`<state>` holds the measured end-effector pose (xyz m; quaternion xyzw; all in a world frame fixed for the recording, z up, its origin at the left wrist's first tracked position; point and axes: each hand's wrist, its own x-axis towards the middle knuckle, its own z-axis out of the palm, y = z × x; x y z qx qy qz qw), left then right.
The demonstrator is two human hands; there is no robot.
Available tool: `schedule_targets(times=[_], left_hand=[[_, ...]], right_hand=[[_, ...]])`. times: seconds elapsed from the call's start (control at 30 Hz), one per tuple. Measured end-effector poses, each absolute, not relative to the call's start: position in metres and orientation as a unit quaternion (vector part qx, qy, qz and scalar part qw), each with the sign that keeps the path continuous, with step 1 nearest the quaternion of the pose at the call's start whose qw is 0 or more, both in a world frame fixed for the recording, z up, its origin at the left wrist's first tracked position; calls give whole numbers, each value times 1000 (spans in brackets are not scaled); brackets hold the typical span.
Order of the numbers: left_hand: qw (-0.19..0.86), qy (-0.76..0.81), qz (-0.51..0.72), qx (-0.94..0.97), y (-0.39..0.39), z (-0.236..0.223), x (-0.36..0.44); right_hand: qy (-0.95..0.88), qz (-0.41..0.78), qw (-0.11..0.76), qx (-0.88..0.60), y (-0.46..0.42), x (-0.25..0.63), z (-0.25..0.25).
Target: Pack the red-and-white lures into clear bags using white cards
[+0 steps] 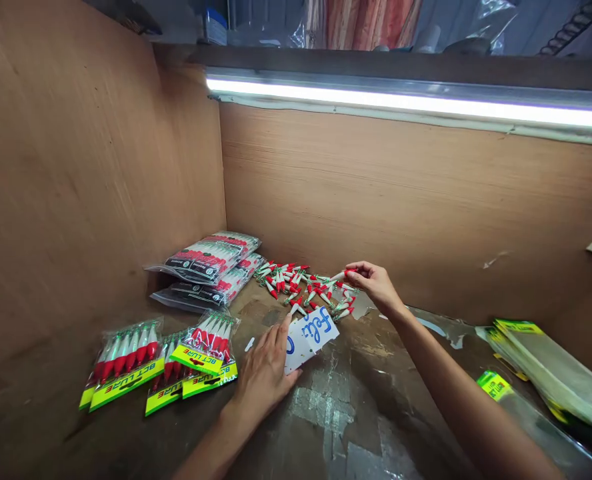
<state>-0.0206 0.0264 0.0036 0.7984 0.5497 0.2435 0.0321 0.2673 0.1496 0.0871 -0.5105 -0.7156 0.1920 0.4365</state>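
My right hand point(376, 287) is closed in a pinch on a red-and-white fishing lure point(340, 275), held just above the right side of a loose pile of similar lures point(286, 275). Low over the table, my left hand point(266, 360) grips the left edge of a white card point(313, 337) with blue lettering, its thumb at the near edge. A white lure end shows close to the fingertips at the card's far edge. The card lies in front of the pile, partly covered by my left fingers.
Filled lure packets point(126, 363) with yellow-green headers lie at left. Behind them, larger plastic bags of lures point(206, 263) are stacked. Clear header bags point(551, 367) rest on the right. Wooden panels point(416, 193) enclose the worn table, beneath a lit tube lamp point(401, 103).
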Motion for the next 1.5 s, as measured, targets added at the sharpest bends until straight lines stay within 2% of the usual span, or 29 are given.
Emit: schedule_targets(times=[0.13, 0.27, 0.4, 0.6, 0.8, 0.93, 1.07, 1.27, 1.4, 1.5], left_hand=[[36, 542, 265, 796, 28, 10, -20], [45, 532, 276, 799, 28, 15, -19], [49, 512, 286, 809, 30, 16, -17], [43, 518, 285, 805, 34, 13, -17], [55, 507, 260, 820, 31, 15, -14], [65, 487, 245, 836, 31, 15, -14], [81, 463, 232, 851, 32, 14, -18], [88, 461, 192, 862, 29, 16, -22], [111, 461, 163, 865, 26, 20, -24], [120, 438, 149, 878, 23, 23, -26]], right_hand=[[-606, 427, 541, -396, 108, 272, 76], [-572, 487, 532, -391, 82, 268, 59], [-580, 494, 500, -412, 76, 266, 52], [-638, 434, 468, -430, 76, 269, 57], [-830, 138, 364, -400, 70, 260, 51], [-890, 22, 284, -356, 65, 242, 37], [-924, 13, 232, -302, 59, 230, 29], [-933, 79, 203, -287, 54, 231, 29], [-894, 153, 267, -325, 73, 239, 40], [-871, 102, 284, -388, 108, 229, 46]])
